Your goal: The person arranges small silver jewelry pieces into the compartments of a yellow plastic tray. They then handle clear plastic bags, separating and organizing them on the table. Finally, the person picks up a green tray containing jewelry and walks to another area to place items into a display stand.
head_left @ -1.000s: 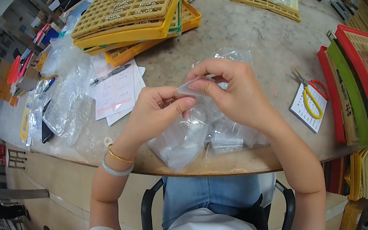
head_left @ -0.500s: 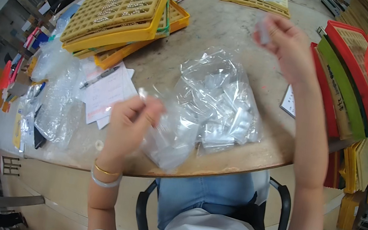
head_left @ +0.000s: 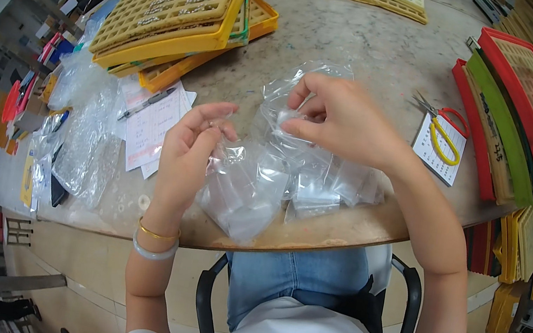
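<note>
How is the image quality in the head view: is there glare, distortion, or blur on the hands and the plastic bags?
Head view: strong fisheye bending, with the table edge curving and black corners. The clear plastic bags carry white glare patches that hide their contents. The left hand and right hand look fairly sharp. Light is even and shadows are soft.

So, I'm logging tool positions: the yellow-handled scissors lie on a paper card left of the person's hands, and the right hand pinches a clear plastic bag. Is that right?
Not quite. In the head view the yellow-handled scissors lie on the paper card to the right of the hands, by the red trays. The right hand does pinch a clear plastic bag.
</note>
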### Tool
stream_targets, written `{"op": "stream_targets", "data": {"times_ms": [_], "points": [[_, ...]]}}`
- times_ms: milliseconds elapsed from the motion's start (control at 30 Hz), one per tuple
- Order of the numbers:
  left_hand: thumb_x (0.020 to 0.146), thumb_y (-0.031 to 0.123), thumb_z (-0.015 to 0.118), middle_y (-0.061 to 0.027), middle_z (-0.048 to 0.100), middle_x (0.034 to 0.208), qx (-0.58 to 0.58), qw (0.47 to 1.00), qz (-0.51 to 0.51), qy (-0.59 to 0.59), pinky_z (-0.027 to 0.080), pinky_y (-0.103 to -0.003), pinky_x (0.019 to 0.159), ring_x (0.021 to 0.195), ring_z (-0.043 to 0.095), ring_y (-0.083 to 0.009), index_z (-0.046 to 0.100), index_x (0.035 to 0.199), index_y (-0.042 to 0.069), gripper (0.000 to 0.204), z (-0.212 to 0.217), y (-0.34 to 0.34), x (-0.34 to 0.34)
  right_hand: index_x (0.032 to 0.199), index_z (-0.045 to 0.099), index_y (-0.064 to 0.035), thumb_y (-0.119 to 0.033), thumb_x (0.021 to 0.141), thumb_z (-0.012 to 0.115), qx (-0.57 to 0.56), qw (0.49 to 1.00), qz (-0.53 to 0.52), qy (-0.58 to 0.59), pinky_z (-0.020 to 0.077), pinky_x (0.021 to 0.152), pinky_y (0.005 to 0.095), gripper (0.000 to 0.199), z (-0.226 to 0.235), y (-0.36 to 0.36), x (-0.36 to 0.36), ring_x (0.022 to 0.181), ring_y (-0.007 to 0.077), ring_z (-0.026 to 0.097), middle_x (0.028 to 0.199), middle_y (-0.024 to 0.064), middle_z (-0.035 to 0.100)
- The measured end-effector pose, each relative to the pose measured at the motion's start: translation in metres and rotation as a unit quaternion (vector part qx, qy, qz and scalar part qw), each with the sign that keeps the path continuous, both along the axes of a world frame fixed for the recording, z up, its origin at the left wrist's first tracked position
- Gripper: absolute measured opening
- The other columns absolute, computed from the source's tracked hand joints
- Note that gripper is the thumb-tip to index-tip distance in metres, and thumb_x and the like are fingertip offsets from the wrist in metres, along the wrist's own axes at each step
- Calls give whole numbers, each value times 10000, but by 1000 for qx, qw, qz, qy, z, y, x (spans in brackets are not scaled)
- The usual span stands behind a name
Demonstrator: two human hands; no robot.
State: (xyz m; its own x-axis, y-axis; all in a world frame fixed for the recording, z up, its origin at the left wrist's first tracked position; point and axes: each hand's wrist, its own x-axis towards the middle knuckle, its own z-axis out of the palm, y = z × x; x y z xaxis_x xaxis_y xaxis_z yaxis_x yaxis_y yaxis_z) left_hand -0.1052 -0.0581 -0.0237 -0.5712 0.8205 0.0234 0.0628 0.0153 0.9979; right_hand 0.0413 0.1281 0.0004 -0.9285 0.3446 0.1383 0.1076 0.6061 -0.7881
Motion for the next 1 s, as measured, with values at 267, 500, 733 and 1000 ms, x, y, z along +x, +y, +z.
{"op": "stream_targets", "data": {"times_ms": [267,500,733,1000], "points": [[936,93,469,11,597,835,37,996,32,-78,361,-179,513,628,466,-15,590,1159,29,262,-6,-2,-12,966,645,-18,-184,843,686,-114,987,85,-76,439,533,267,210,-4,0,-10,573,96,552,669,40,629],[971,145,477,-26,624,871,139,964,119,-194,407,-187,481,704,588,-68,508,1249,42,298,9,-78,-17,870,654,2,-264,856,688,5,976,196,-94,398,552,280,269,2,-4,-5,574,112,454,714,26,555],[986,150,459,-86,642,901,70,969,185,-151,505,-217,545,832,648,-142,482,1265,40,300,-28,-182,9,891,707,-33,-206,871,663,2,994,104,19,467,629,270,180,-2,-14,-14,688,117,569,748,44,643],[966,93,474,-67,574,843,174,957,193,-128,524,-270,607,777,605,-161,491,1223,-36,287,-23,-183,21,909,701,-14,-91,793,724,81,975,188,86,540,726,271,141,57,-57,-21,828,162,625,919,62,616]]}}
